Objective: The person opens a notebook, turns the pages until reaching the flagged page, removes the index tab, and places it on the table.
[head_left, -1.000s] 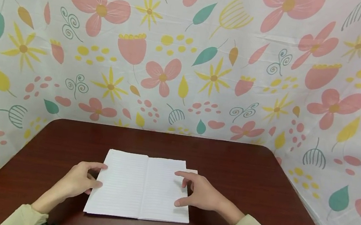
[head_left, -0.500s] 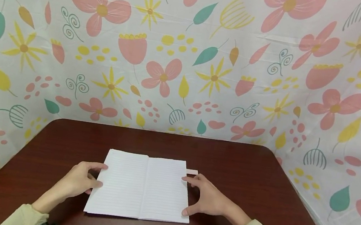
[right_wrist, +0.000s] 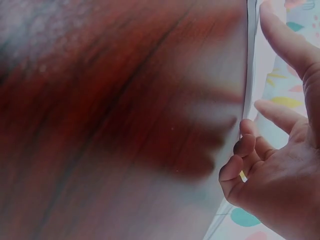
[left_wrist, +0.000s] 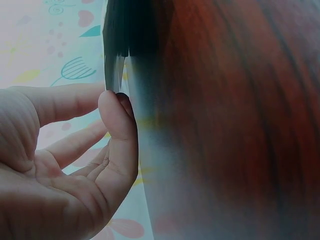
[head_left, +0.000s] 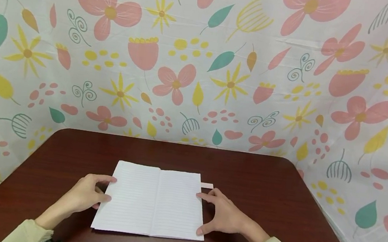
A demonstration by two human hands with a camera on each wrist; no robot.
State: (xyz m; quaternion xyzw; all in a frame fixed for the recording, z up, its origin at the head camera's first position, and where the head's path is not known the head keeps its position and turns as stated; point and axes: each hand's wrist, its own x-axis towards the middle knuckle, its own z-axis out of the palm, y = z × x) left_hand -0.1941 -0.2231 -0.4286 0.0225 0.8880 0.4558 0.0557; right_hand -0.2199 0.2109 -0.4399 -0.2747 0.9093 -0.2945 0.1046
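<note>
1. Kept the notebook (head_left: 153,205) spread on the table (head_left: 253,174), lined side upward, between both hands.
2. Gripped its left edge with the left hand (head_left: 84,193), thumb and index finger parted along it, much as a second earlier.
3. Drew the right hand (head_left: 224,213) back from over the notebook to its right edge; took hold there, apparently lightly, thumb and index finger wide apart.
4. Left the pale strip (head_left: 206,185) in plainer sight.
5. Seemingly gained steadier control from both sides.

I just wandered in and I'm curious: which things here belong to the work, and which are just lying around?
In the work:
open notebook
left hand
right hand

Just around:
table
patterned cloth
pale strip (possibly the notebook's own)
</note>
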